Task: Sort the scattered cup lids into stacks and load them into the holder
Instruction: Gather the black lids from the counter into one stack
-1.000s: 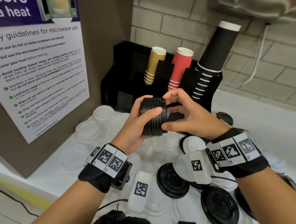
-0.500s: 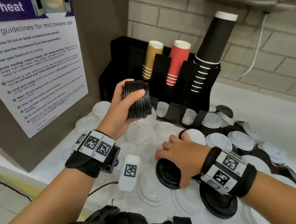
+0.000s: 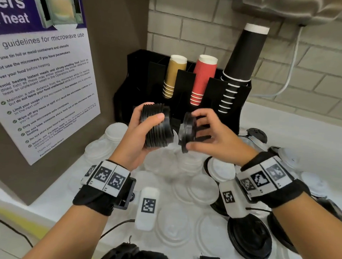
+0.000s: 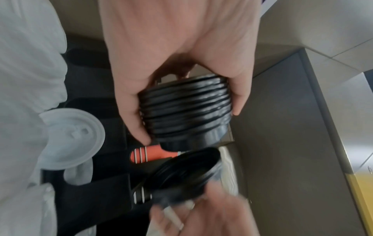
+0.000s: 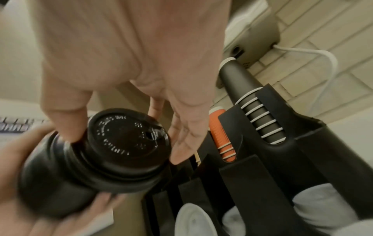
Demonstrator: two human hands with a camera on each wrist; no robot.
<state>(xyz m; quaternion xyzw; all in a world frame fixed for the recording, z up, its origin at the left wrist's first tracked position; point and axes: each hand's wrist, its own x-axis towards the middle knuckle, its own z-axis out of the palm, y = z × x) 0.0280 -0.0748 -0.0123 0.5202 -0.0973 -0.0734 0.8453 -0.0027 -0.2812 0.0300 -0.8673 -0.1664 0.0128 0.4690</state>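
Observation:
My left hand [image 3: 140,131] grips a stack of black lids [image 3: 156,126] on its side, just in front of the black holder [image 3: 129,82]. Right beside it, my right hand [image 3: 211,136] pinches a single black lid [image 3: 187,130] by its rim, its open underside facing the stack's end with a small gap between. The left wrist view shows the stack [image 4: 185,108] in my fingers and the single lid [image 4: 187,169] just below it, blurred. Seen from the right wrist, the single lid [image 5: 125,140] faces the camera, with the stack [image 5: 50,175] behind it.
White and clear lids [image 3: 204,189] lie scattered over the white counter [image 3: 285,136]. Several black lids [image 3: 249,238] lie at the front right. The holder carries tan cups [image 3: 174,75], red cups [image 3: 202,81] and tall black cups [image 3: 242,59]. A poster panel [image 3: 39,77] walls the left side.
My right hand went down to a black lid on the counter and has come back up with it beside the stack. My left hand has kept hold of the stack.

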